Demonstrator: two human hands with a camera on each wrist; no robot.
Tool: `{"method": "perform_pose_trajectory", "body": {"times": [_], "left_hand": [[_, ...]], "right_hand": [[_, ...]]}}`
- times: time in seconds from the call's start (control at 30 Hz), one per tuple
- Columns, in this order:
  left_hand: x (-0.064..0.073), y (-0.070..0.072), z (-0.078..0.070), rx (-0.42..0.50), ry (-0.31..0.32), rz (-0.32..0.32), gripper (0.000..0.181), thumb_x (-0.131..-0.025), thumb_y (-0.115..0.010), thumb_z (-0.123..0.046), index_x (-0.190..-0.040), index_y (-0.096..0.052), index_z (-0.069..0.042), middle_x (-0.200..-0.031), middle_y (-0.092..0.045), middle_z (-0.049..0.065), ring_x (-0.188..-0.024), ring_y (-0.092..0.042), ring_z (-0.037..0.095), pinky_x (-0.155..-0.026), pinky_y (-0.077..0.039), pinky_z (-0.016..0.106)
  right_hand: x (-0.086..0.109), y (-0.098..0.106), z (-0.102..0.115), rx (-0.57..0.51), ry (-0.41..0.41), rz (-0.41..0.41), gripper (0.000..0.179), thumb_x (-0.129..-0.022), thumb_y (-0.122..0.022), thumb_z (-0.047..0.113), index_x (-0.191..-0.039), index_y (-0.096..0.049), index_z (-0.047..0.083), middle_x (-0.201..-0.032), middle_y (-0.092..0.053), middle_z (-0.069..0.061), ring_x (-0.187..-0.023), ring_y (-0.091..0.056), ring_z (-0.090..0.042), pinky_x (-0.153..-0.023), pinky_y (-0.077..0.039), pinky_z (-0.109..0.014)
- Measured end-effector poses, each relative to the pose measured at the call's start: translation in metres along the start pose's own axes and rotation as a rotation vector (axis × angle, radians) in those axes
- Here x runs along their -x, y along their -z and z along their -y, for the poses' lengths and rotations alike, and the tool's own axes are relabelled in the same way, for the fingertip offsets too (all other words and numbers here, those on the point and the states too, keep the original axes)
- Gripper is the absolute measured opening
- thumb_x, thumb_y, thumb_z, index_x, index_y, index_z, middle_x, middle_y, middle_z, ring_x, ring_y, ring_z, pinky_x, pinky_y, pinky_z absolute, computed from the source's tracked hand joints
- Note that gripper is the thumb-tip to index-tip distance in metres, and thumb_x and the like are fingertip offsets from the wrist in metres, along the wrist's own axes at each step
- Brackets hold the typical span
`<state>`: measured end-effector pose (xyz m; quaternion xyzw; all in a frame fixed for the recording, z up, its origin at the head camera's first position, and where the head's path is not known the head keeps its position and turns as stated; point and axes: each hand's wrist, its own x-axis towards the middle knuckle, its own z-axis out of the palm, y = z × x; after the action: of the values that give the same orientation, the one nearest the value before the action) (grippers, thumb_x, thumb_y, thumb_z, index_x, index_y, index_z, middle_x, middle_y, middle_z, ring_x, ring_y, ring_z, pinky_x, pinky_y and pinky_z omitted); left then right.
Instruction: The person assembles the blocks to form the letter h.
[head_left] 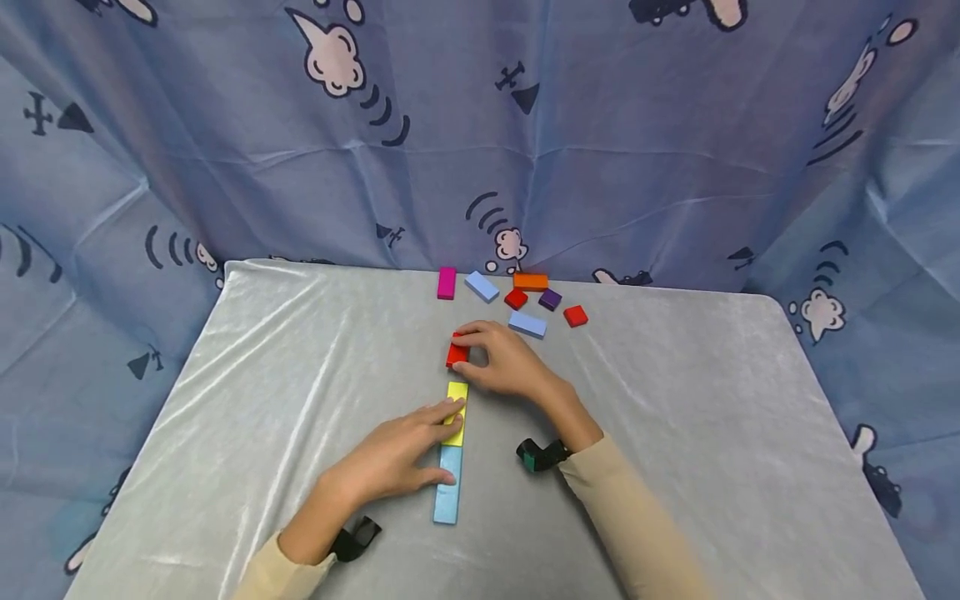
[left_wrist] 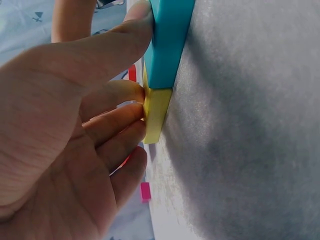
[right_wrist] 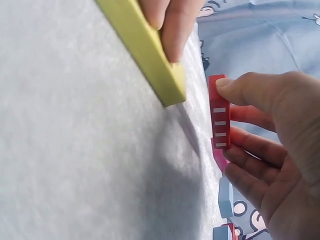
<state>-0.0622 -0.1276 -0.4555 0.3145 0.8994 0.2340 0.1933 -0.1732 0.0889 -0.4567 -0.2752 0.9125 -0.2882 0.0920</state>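
A red block (head_left: 455,357), with white bars down one side, sits clamped between the thumb and fingers of the right hand (head_left: 504,360), its palm at three o'clock. At six o'clock, apart from it, a yellow block (head_left: 457,390) meets a light-blue block (head_left: 447,507) end to end. The left hand (head_left: 397,454), thumb and fingers apart, touches both. A magenta block (head_left: 446,283) lies at twelve; toward one to three lie two periwinkle blocks (head_left: 527,324), an orange block (head_left: 531,282), a purple block (head_left: 550,300) and two small red blocks (head_left: 576,316).
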Motion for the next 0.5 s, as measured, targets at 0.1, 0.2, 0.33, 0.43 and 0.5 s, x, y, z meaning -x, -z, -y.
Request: {"method": "perform_pose_trajectory", "body": {"times": [0.1,0.2,0.33,0.43,0.5], "left_hand": [[-0.0024,0.0001,-0.0008,0.006,0.007,0.001,0.077,-0.09,-0.085,-0.037,-0.154,-0.055,-0.007,-0.174,-0.036,0.003,-0.159,-0.04,0.029,-0.124,-0.045,0.048],[-0.0025,0.0003,-0.0016,-0.002,0.006,0.003,0.077,-0.089,-0.085,-0.037,-0.154,-0.055,-0.008,-0.173,-0.036,0.002,-0.159,-0.04,0.029,-0.123,-0.046,0.048],[-0.0013,-0.0004,-0.0022,-0.025,-0.01,-0.01,0.077,-0.089,-0.085,-0.038,-0.154,-0.055,-0.008,-0.173,-0.038,0.004,-0.158,-0.042,0.029,-0.121,-0.049,0.048],[-0.0004,-0.001,-0.0021,-0.034,-0.013,-0.024,0.077,-0.089,-0.086,-0.037,-0.153,-0.056,-0.007,-0.172,-0.04,0.005,-0.157,-0.043,0.028,-0.119,-0.051,0.046],[0.0002,-0.0004,-0.0021,-0.04,-0.009,-0.027,0.077,-0.089,-0.086,-0.038,-0.153,-0.056,-0.007,-0.172,-0.04,0.005,-0.157,-0.044,0.027,-0.118,-0.051,0.046]], "right_hand": [[0.0038,-0.0007,-0.0014,-0.012,-0.004,-0.015,0.045,-0.097,-0.078,0.027,-0.138,-0.072,0.008,-0.145,-0.067,-0.009,-0.139,-0.059,-0.03,-0.122,-0.048,-0.051],[0.0078,-0.0033,-0.0029,-0.033,-0.006,-0.002,0.045,-0.097,-0.078,0.027,-0.137,-0.071,0.007,-0.145,-0.067,-0.01,-0.139,-0.059,-0.031,-0.122,-0.048,-0.051],[0.0101,-0.0067,-0.0046,-0.04,-0.011,0.005,0.045,-0.097,-0.078,0.027,-0.137,-0.072,0.007,-0.144,-0.067,-0.01,-0.139,-0.06,-0.031,-0.121,-0.049,-0.05],[0.009,-0.0076,-0.0049,-0.033,-0.002,0.001,0.045,-0.097,-0.078,0.027,-0.137,-0.072,0.007,-0.143,-0.068,-0.01,-0.138,-0.06,-0.03,-0.121,-0.049,-0.049],[0.0083,-0.0078,-0.0051,-0.035,0.003,0.007,0.046,-0.097,-0.078,0.027,-0.137,-0.071,0.007,-0.144,-0.068,-0.01,-0.138,-0.06,-0.029,-0.121,-0.049,-0.049]]}}
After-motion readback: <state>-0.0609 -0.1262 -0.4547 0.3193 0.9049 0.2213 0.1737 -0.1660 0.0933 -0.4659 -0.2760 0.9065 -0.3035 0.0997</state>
